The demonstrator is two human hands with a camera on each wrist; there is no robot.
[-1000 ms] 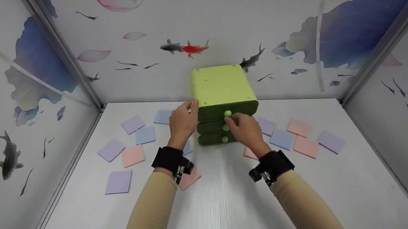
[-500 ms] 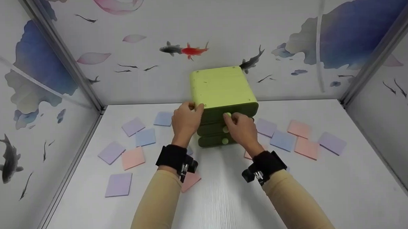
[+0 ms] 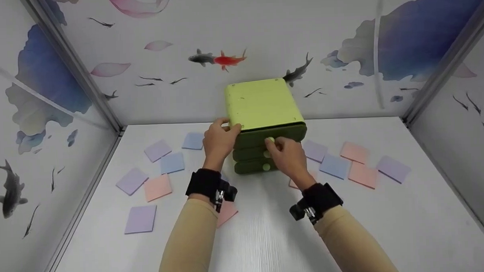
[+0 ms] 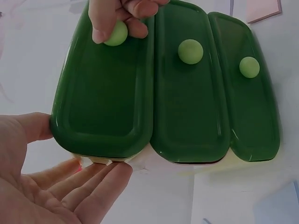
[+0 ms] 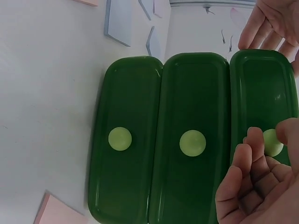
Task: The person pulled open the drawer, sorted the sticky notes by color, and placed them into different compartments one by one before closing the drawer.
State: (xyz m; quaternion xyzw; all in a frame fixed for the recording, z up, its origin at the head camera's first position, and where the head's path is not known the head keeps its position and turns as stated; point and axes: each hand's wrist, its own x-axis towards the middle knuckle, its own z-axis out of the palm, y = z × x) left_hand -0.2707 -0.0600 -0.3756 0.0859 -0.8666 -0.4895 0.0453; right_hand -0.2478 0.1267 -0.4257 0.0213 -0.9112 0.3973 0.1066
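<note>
A small cabinet [image 3: 261, 105] with a yellow-green top and three dark green drawers stands against the back wall. My left hand [image 3: 219, 141] holds its upper left front corner, thumb on the top edge and fingers along the side. With thumb and fingers, my right hand [image 3: 288, 156] pinches the round light green knob [image 4: 117, 33] of the top drawer [image 4: 100, 93]. That drawer sits slightly forward, with a thin dark gap under the top panel. The middle drawer [image 5: 191, 98] and the bottom drawer [image 5: 126, 102] look closed, and their knobs are untouched.
Several flat square tiles in purple [image 3: 140, 219], pink [image 3: 158, 187] and blue [image 3: 172, 162] lie on the white table [image 3: 257, 240] left of the cabinet. More tiles, such as a blue tile [image 3: 335, 166], lie to its right. Printed walls enclose the back and sides.
My right hand has closed on the top knob and drawn the top drawer slightly forward. My left hand has shifted right onto the cabinet's corner.
</note>
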